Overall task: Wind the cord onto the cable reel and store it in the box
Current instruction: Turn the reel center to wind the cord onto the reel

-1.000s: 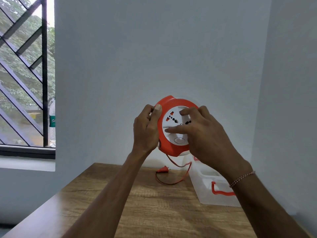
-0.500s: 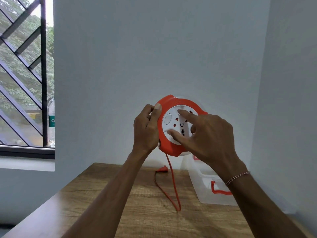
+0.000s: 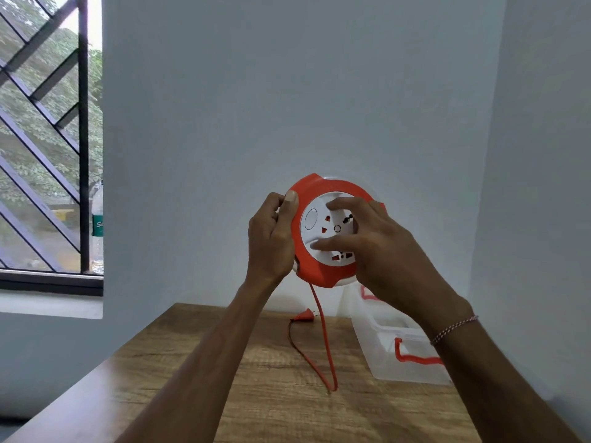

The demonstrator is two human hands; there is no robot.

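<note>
I hold an orange cable reel [image 3: 319, 270] with a white socket face upright in the air above the table. My left hand [image 3: 271, 241] grips its left rim, thumb on the front edge. My right hand [image 3: 380, 251] lies over the white centre disc with fingers spread on it. An orange cord [image 3: 324, 334] hangs from the reel's underside, loops on the table and runs back to its orange plug [image 3: 305, 315] lying near the wall. The clear plastic box [image 3: 383, 356] with orange handles stands on the table at the right, partly hidden by my right forearm.
The wooden table [image 3: 271, 394] stands in a corner, with walls behind and to the right. A barred window [image 3: 44, 148] is at the left, and a plastic bottle [image 3: 97, 225] stands on its sill.
The white centre disc has turned under my right hand, so the sockets sit differently. The cord's loop on the table has shifted from near the wall to closer to me.
</note>
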